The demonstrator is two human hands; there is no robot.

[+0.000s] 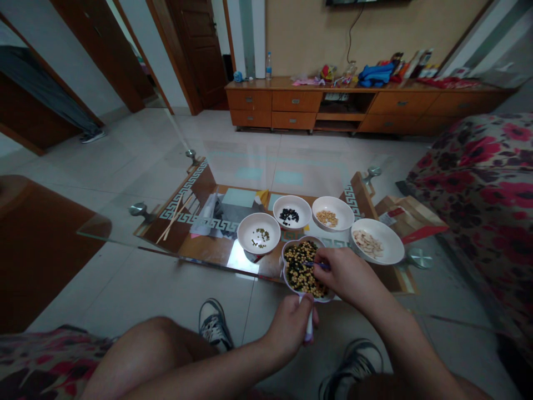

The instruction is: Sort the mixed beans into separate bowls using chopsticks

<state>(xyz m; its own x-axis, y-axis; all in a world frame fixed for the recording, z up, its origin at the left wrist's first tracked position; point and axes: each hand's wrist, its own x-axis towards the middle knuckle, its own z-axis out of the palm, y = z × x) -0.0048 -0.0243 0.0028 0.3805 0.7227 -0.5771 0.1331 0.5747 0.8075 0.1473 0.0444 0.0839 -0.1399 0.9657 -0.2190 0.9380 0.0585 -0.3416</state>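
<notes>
I look remotely over a pale tiled floor (137,289), a long brown wooden cabinet (295,102) and a clear glass table (216,256) bearing white bowls (248,247). Near its edge, the closed left hand (289,321) grips a white-handled scalloped bowl (285,278) of beans (300,273); the right hand (345,272) pinches a purple tool (311,264).

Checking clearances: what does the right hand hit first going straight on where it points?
Most likely the mixed beans in the handled dish: the right hand aims its slim tool at them. Depth is unclear; the tip may be touching them.
</notes>
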